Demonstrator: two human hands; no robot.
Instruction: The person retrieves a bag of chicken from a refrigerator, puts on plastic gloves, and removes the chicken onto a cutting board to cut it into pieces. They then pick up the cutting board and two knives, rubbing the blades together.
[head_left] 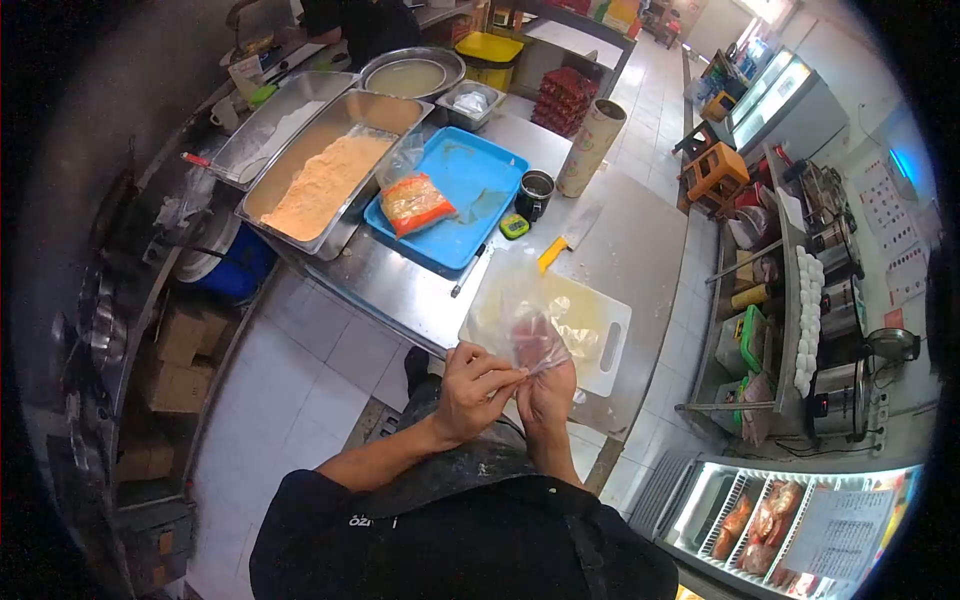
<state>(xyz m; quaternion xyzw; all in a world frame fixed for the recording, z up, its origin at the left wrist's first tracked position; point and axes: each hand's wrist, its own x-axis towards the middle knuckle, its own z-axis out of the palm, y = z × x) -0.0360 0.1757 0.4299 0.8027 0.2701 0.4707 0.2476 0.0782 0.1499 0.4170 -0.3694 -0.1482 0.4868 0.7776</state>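
Observation:
A clear plastic bag (496,312) stands up in front of me, held in both hands above the cutting board. My left hand (476,392) is closed, its fingertips pinching the bag's lower edge. Right beside it, my right hand (549,392) grips the bag from below, with its fingers partly behind the plastic. A reddish-pink patch shows through the film; I cannot tell what it is. Beneath the bag lies the white cutting board (612,352). A knife (571,240) with a yellow handle rests at the board's far edge.
A blue tray (485,165) carries a packet of orange-coloured food (415,203). Steel pans with orange powder (325,185) and white powder stand left of it. A dark mug (535,190), a green timer (514,226) and a cardboard roll (592,148) are nearby. Another person (365,30) is at the back.

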